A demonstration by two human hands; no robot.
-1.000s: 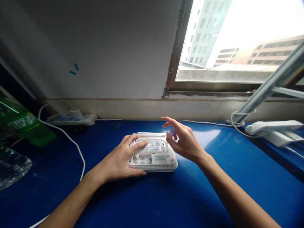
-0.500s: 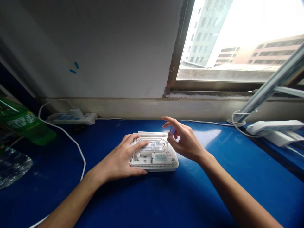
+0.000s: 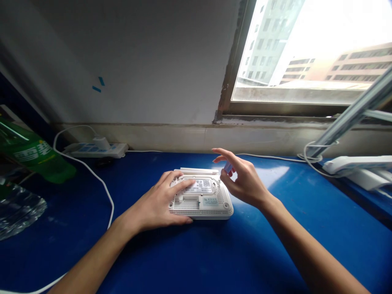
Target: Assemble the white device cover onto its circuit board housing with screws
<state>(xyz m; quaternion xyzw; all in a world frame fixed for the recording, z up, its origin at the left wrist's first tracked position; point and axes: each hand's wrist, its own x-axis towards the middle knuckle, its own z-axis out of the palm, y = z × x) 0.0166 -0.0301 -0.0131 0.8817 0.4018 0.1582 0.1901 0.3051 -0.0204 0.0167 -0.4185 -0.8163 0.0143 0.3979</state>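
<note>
A white router (image 3: 211, 203) lies upside down on the blue table, its vented underside and printed labels facing up. A folded white antenna (image 3: 199, 170) runs along its far edge. My left hand (image 3: 159, 200) grips the router's left side, fingers over the top and thumb along the near edge. Above the router's far right corner, my right hand (image 3: 243, 179) is closed on a short pale-purple tool handle (image 3: 228, 166), with the index finger stretched out over it. The fingers hide most of this tool, and I cannot see whether its tip touches the router.
At left are a green bottle (image 3: 39, 157) and a clear plastic bottle (image 3: 23, 210). A white power strip (image 3: 118, 150) with a plug and cable stands by the wall. At right, a metal pole (image 3: 337, 130) rises beside another white power strip (image 3: 352, 164).
The whole view has shifted slightly, so everything sits a little further right. Both hands keep about the same hold, the left on the router and the right on the purple handle.
</note>
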